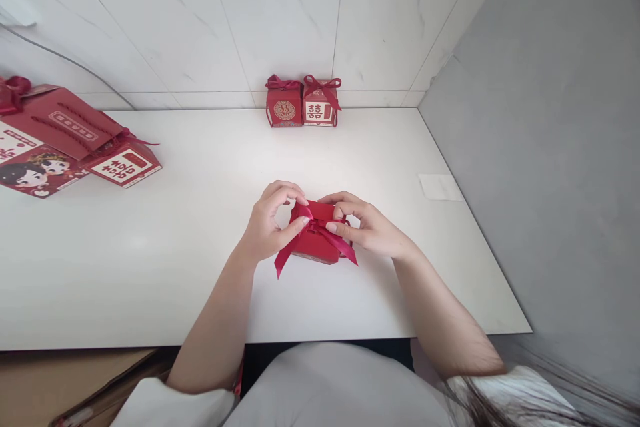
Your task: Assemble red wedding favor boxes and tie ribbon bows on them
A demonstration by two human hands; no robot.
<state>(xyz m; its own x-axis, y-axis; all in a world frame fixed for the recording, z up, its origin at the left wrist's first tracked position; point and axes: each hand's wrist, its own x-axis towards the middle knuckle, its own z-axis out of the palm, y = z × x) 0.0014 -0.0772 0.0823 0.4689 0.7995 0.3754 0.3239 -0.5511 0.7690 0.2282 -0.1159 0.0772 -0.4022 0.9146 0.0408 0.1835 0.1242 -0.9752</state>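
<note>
A small red gift box [320, 251] sits on the white table in front of me, with a crimson ribbon [286, 259] tied across its top. The ribbon's two tails hang down over the near side, one to the left and one to the right. My left hand [274, 219] pinches a ribbon loop between thumb and fingers at the top left of the box. My right hand [364, 223] is closed at the right of the knot, thumb and fingers on the bow; its loop is mostly hidden by the fingers.
Two finished-looking red boxes with bows [284, 107] stand against the tiled wall. At the left are a large red gift bag [60, 121] and another red box [126, 165]. A white paper [440, 187] lies near the table's right edge, beside a grey partition [545, 120].
</note>
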